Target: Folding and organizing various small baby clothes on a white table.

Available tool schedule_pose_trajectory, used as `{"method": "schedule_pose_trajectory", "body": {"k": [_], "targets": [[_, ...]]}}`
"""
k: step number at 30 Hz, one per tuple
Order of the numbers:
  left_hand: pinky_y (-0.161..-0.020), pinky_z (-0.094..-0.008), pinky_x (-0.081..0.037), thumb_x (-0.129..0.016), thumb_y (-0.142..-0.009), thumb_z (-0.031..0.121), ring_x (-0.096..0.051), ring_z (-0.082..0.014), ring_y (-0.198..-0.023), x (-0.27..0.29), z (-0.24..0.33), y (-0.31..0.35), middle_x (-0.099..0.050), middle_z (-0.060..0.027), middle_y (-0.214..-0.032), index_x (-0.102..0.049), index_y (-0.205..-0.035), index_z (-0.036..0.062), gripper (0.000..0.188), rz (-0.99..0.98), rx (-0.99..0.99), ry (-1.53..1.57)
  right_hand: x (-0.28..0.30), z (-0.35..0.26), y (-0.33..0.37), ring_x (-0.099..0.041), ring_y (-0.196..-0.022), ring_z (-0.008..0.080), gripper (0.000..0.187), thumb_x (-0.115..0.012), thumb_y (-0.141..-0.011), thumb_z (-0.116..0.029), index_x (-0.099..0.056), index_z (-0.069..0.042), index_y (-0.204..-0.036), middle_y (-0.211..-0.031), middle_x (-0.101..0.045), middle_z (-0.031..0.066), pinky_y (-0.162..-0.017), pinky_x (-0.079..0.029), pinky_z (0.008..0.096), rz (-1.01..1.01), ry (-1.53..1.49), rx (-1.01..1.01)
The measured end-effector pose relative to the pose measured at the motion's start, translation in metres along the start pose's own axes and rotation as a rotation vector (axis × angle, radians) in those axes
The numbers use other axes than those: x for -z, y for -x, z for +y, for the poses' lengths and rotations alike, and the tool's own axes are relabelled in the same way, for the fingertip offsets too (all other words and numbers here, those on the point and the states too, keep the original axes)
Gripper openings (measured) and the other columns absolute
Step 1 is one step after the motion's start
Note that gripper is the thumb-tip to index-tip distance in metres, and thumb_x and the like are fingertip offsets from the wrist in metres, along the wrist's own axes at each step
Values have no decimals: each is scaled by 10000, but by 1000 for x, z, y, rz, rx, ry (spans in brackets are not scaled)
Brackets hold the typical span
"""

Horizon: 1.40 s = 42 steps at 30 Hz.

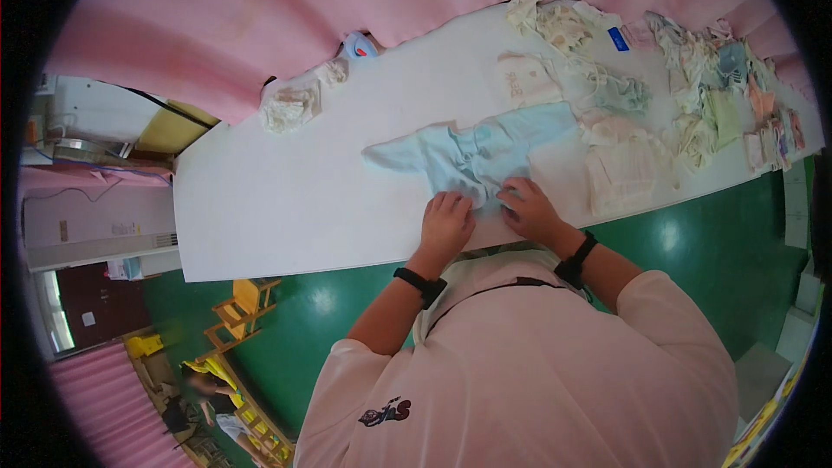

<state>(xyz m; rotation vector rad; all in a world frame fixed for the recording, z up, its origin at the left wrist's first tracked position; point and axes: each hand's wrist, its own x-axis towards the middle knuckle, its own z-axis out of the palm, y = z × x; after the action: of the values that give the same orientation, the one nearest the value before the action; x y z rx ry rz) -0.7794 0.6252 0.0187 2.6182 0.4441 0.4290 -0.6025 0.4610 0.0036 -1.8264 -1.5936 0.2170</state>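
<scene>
A light blue long-sleeved baby top (468, 152) lies rumpled on the white table (286, 199), its sleeves spread to the left and right. Its lower part bunches close to the table's near edge. My left hand (446, 227) has its fingers curled over the left side of that lower part. At the right side, my right hand (529, 211) pinches the cloth with bent fingers. The fingertips are partly hidden in the folds. A cream garment (620, 169) lies flat just right of my right hand, and a whitish garment with faint print (526, 78) lies behind the top's right sleeve.
More small clothes (706, 91) heap up at the table's right end, near a small blue packet (617, 39). Crumpled white cloth (290, 107) and a blue-and-white container (360, 45) are at the far left edge. Pink curtains hang behind. Wooden chairs (238, 312) and a person (221, 403) are lower left.
</scene>
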Motion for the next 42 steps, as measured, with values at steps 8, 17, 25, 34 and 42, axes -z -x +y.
{"method": "schedule_pose_trajectory", "body": {"k": [8, 17, 25, 34, 42], "targets": [[-925, -453, -465, -715, -735, 69, -564, -328, -1055, -9, 0, 6, -603, -97, -1077, -670, -1051, 82, 320, 15, -59, -50, -9, -14, 1, -589, -1134, 394, 365, -631, -777, 33, -631, 37, -1141, -1244, -547, 198, -918, -549, 444, 35, 163, -5], [-895, -469, -461, -712, -732, 84, -563, -342, -1018, -10, 6, 7, -593, -108, -1035, -637, -992, 63, 272, 69, -49, 7, -13, -11, -1, -621, -1042, 378, 209, -658, -856, -33, -595, 4, -1052, -1158, -576, 189, -872, -542, 431, 170, -85, -167], [-937, -471, -459, -732, -715, 93, -560, -359, -1053, -11, 3, 8, -594, -136, -1054, -611, -1022, 49, 333, 6, -77, 21, -16, -12, -3, -621, -1010, 391, 168, -673, -884, -81, -601, 11, -1005, -1114, -586, 200, -895, -528, 427, 251, -219, -305], [-933, -475, -457, -731, -751, 117, -573, -342, -1033, -1, 7, 0, -623, -126, -1027, -655, -1153, 49, 416, -47, -51, 16, 1, -17, 0, -598, -1071, 369, 207, -727, -773, -95, -630, -12, -936, -1169, -569, 178, -914, -530, 441, 97, 30, 2], [-774, -486, -525, -687, -840, 197, -658, -373, -813, 16, -15, -66, -688, -154, -838, -667, -1037, 53, 245, -39, 105, 57, 3, -6, -8, -594, -953, 327, 253, -696, -801, -120, -644, -71, -1044, -987, -555, 112, -799, -528, 441, -68, 30, 106]]}}
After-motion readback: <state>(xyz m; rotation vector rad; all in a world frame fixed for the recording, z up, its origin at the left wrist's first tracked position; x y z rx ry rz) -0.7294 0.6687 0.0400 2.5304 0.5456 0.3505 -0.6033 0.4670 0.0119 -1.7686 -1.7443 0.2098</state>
